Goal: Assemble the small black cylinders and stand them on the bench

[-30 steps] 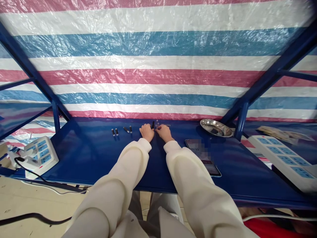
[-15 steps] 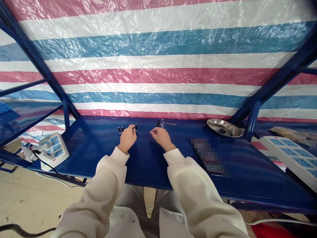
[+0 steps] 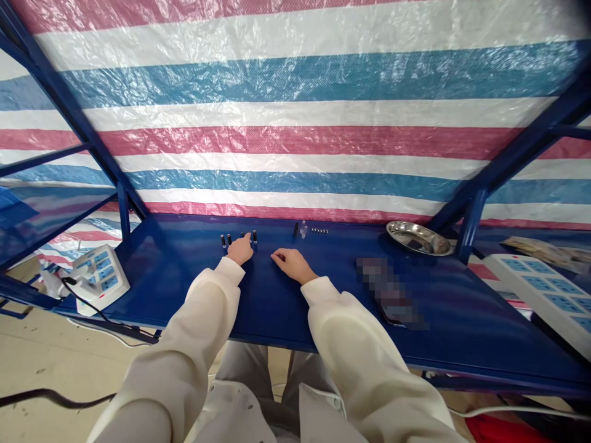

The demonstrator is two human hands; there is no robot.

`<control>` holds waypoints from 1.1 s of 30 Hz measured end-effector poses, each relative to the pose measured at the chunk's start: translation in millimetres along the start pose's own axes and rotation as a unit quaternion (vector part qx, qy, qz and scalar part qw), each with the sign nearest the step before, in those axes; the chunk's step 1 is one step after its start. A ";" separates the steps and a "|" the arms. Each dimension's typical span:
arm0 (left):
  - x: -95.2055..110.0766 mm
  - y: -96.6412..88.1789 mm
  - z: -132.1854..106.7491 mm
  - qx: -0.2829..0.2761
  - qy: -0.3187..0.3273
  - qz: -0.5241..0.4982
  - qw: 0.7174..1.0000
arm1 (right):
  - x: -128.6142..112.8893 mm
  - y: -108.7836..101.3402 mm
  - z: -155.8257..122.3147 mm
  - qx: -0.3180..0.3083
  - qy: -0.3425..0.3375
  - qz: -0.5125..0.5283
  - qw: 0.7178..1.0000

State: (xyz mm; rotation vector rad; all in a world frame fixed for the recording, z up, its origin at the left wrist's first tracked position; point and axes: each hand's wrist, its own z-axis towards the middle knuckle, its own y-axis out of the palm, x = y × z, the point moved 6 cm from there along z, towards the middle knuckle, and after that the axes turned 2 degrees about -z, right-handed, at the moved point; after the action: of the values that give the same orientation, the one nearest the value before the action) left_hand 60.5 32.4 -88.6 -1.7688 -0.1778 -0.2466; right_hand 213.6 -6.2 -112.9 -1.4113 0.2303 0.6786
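My left hand (image 3: 241, 250) is at the back left of the blue table, its fingers closed about a small black cylinder (image 3: 243, 234) that they partly cover. Similar black cylinders with pale lower ends stand beside it: two to the left, one (image 3: 223, 239) outermost, and another (image 3: 255, 236) just right of the fingertips. My right hand (image 3: 292, 264) rests low over the table's middle, thumb and fingers pinched together; whatever lies in the pinch is too small to see. Beyond it are black pieces (image 3: 296, 230), clear plastic pieces (image 3: 303, 230) and a row of small springs (image 3: 319, 231).
A phone with a blurred screen (image 3: 388, 289) lies right of my right arm. Behind it sits a shiny metal dish (image 3: 401, 235). White power strips stand at the left (image 3: 108, 277) and right (image 3: 540, 289). Blue frame posts and a striped sheet bound the table (image 3: 184, 295).
My right hand has drawn left and slightly towards me, away from the black and clear pieces. My left hand has shifted a little, uncovering more of the black cylinder at its fingers.
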 end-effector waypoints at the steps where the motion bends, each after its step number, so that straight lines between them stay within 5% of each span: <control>1: 0.1 0.3 1.6 0.004 0.002 0.004 1.000 | -0.4 -0.1 -0.1 -0.001 0.000 0.000 1.000; 15: -4.3 6.2 10.4 -0.010 0.062 0.014 0.998 | -1.5 -2.5 -2.0 -0.002 0.000 -0.005 1.000; 25: 2.1 7.5 -30.5 -0.052 0.221 -0.097 0.969 | 0.5 -0.2 -1.1 -0.004 0.003 -0.006 1.000; 29: -11.8 0.5 -30.9 0.006 0.184 -0.021 0.983 | 0.1 0.2 -1.5 -0.001 0.004 -0.012 1.000; 33: -14.1 5.3 -25.5 -0.001 0.174 0.067 0.982 | -0.9 0.5 -2.5 0.000 0.003 -0.007 1.000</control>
State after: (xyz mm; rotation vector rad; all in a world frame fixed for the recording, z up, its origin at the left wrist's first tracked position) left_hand 46.5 6.5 -92.2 -1.7014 0.1933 -0.4529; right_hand 213.2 -8.9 -113.2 -1.4133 0.2246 0.6635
